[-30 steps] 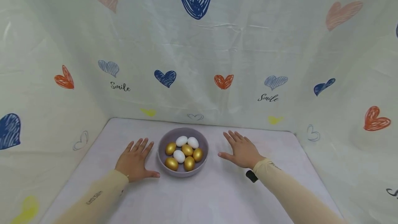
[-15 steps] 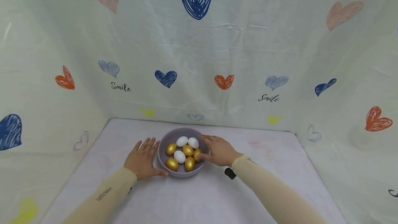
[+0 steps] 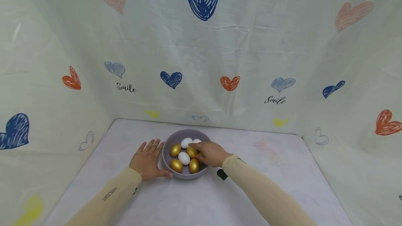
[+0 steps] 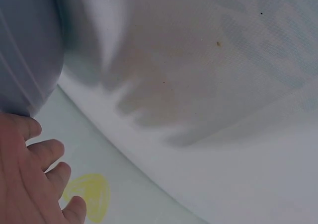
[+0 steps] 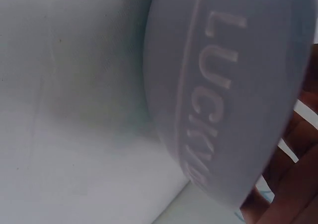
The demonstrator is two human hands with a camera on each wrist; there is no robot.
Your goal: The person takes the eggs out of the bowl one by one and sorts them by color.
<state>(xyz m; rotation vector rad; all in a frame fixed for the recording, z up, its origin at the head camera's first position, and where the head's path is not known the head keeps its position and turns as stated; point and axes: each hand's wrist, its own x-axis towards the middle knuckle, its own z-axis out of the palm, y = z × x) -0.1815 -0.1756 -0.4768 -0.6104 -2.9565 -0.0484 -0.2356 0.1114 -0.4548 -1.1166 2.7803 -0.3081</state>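
Observation:
A round purple-grey bowl [image 3: 186,176] stands on the table, holding several gold and white eggs. With fingers spread, my left hand [image 3: 147,161] lies against the bowl's left side, thumb near its front edge. The left wrist view shows its fingertips by the bowl wall [image 4: 27,45]. My right hand [image 3: 211,153] reaches over the right rim, index finger and thumb around a gold egg [image 3: 191,152]; whether they touch it is unclear. That hand partly covers a white egg [image 3: 197,141] and another gold egg. In the right wrist view, raised letters mark the bowl's outer wall [image 5: 223,85].
A pale table [image 3: 267,170] carries the bowl near its back edge. Light sheeting printed with hearts [image 3: 171,79] hangs behind it and at both sides. A small dark device [image 3: 222,174] sits under the right wrist.
My right hand has moved left from the tabletop, over the rim and into the bowl. My left hand has shifted slightly right, up against the bowl. The eggs look unmoved.

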